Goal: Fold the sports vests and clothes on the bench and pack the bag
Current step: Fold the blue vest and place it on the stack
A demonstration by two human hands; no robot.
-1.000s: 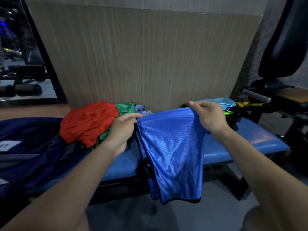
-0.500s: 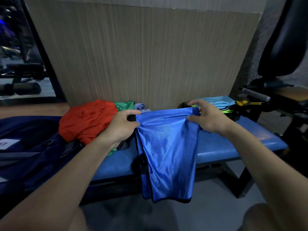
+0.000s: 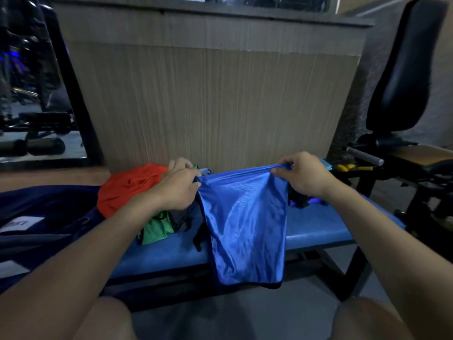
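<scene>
- Head view: a person faces a blue padded bench (image 3: pixel 318 227), taken here as the reference landmark.
- Left hand (image 3: pixel 177 190): fingers curled, pinching the left top corner of a shiny blue vest (image 3: pixel 242 222), above the bench's middle.
- Right hand (image 3: pixel 302 176): fingers and thumb curled round the vest's right top corner, held level with the left hand.
- The blue vest is stretched taut between both hands; its body hangs down across the bench's front edge, with the dark-trimmed hem below the seat.
- An orange garment (image 3: pixel 127 187) lies heaped on the bench's left part, behind the left hand.
- A green garment (image 3: pixel 157 228) lies on the bench seat just under the left wrist, beside dark fabric; the type of that fabric cannot be determined.
- A dark navy bag (image 3: pixel 44 217) rests at the bench's left end, touching the orange garment.
- A light blue folded item (image 3: pixel 326 165) sits at the bench's rear right, mostly hidden by the right hand.
- A wood-grain panel (image 3: pixel 215 106) stands directly behind the bench.
</scene>
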